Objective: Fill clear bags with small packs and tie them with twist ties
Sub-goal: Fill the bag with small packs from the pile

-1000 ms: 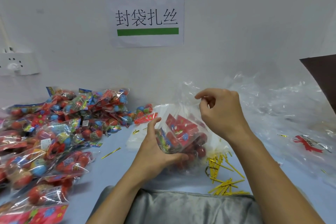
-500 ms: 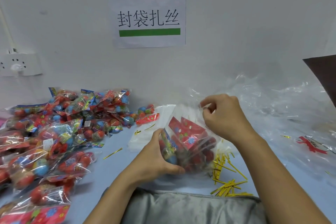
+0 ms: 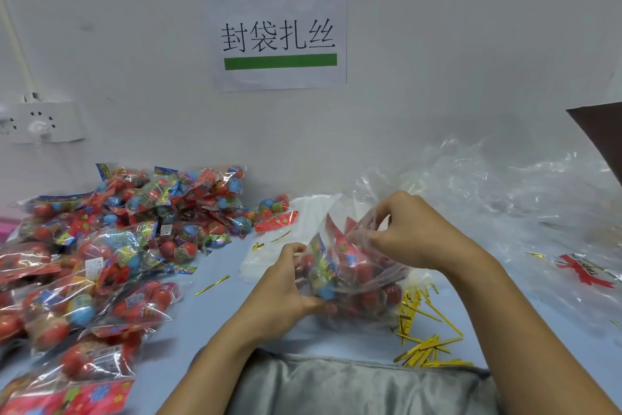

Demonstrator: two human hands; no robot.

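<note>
A clear bag [image 3: 350, 276] stuffed with red and blue small packs rests on the pale blue table [image 3: 215, 310] in front of me. My left hand [image 3: 286, 293] grips the bag's left side and bottom. My right hand [image 3: 410, 229] pinches the loose plastic at the bag's mouth, above and to the right. A heap of gold twist ties [image 3: 424, 337] lies just right of the bag, partly under it. A single twist tie [image 3: 212, 285] lies to the left.
A big pile of small packs [image 3: 101, 253] covers the table's left side. Crumpled empty clear bags [image 3: 525, 212] fill the right. A flat clear bag [image 3: 303, 212] lies behind the held one. A grey cloth [image 3: 353, 384] lies at the near edge. A wall sign [image 3: 276, 31] and socket [image 3: 43, 121] sit behind.
My right hand has come down lower with the bag's mouth, gathering the plastic closer to the packs. The left hand has kept its hold and shifted slightly right.
</note>
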